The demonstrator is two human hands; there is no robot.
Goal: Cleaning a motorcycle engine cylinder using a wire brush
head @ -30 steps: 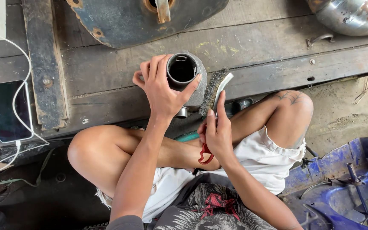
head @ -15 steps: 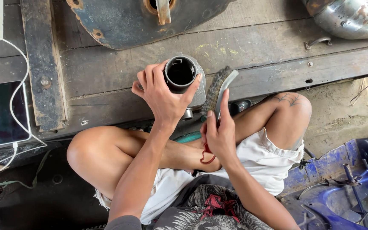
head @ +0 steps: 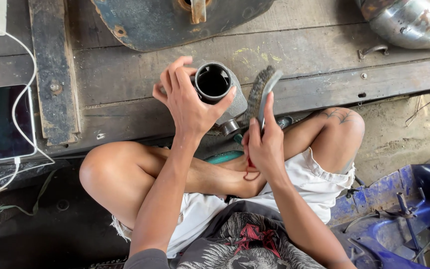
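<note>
My left hand grips a grey metal cylinder with a dark open end facing up at me, held above my crossed legs. My right hand holds a wire brush by its handle, bristles up against the right side of the cylinder. A red loop hangs below my right wrist. A small round metal fitting shows under the cylinder.
A wooden plank platform lies ahead, with a phone on a white charging cable at left. A dark blue rusted metal piece and a shiny metal tank sit at the top. Blue plastic parts lie at right.
The cylinder and brush have stayed together in front of me, with the brush shifting slightly along the cylinder's right side. My left fingers have adjusted around the rim.
</note>
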